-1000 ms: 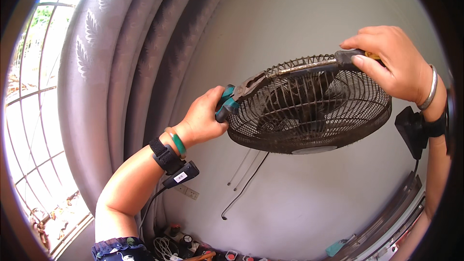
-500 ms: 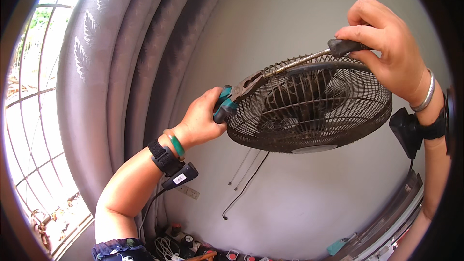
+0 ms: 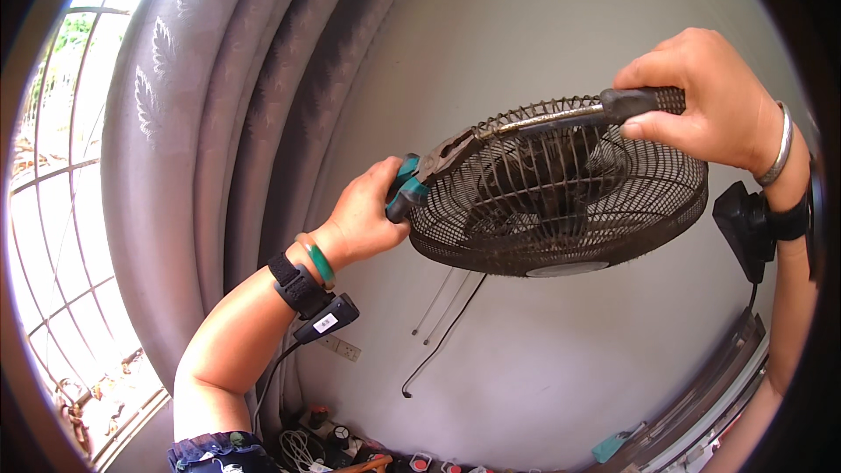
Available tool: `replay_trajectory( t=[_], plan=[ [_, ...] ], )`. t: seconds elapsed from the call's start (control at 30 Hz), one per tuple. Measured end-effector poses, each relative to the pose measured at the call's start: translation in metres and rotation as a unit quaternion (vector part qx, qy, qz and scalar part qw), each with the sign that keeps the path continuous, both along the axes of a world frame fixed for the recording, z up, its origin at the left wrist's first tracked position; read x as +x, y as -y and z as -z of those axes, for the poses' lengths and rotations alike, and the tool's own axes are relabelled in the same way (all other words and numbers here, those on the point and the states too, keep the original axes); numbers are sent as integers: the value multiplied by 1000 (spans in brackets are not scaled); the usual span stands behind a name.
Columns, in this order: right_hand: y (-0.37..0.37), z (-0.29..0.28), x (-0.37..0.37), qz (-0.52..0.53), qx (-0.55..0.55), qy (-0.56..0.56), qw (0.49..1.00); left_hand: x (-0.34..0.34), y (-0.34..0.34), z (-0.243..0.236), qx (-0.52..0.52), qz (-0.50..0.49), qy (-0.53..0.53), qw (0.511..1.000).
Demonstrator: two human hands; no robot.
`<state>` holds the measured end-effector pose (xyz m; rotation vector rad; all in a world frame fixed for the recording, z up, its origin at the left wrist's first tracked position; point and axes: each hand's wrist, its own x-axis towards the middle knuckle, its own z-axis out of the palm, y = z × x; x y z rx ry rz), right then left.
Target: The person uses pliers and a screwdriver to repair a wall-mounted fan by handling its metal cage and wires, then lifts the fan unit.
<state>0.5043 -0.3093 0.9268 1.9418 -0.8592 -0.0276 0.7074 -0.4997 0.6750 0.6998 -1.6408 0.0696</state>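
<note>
Left hand (image 3: 363,215) clamped on pliers (image 3: 412,184) at fan guard (image 3: 561,201) 9 o'clock; right hand (image 3: 701,96) grips rim, 1 o'clock. Guard light, springy wire, dusty; hold rim.

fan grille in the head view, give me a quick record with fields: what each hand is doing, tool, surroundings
thing: dusty black wire fan grille, held up near the wall
left hand: left hand grips the teal-handled pliers, whose tip meets the grille's left rim
right hand: right hand holds a black-handled tool laid across the grille's top rim
wrists: black strap with a small device on each forearm
surroundings: grey curtain at left, barred window, dangling wires on the wall
</note>
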Motion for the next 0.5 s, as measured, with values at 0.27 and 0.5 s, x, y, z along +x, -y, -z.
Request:
replay_trajectory(
  t=[0.27,0.5],
  plan=[
    [9,-3,-15,-47,68,44,996,-1,0,2,1,13,-16,1000],
    [20,-1,-22,-249,-143,-148,946,0,-1,-2,6,-8,-17,1000]
  ],
)
